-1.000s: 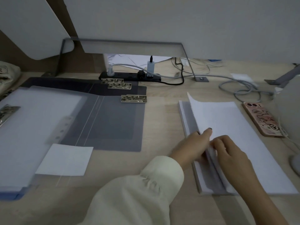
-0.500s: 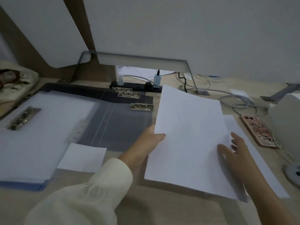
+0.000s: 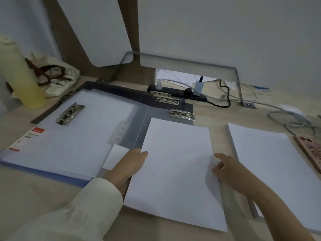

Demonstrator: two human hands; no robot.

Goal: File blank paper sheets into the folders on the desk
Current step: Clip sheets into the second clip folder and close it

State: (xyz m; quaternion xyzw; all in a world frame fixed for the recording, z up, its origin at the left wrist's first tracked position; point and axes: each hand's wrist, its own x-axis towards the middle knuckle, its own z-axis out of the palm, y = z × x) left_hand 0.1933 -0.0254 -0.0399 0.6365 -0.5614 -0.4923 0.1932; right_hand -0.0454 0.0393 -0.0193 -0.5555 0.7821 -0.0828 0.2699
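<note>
Paper sheet (image 3: 175, 173) is pinched between both hands, left hand (image 3: 129, 168) and right hand (image 3: 229, 171) gripping opposite edges.

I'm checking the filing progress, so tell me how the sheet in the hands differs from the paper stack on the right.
The sheet is a single leaf, gripped at its left edge by the left hand and at its right edge by the right hand; the stack is many leaves thick and untouched. The sheet overlaps the grey folder; the stack lies on the desk. Both are blank white.
</note>
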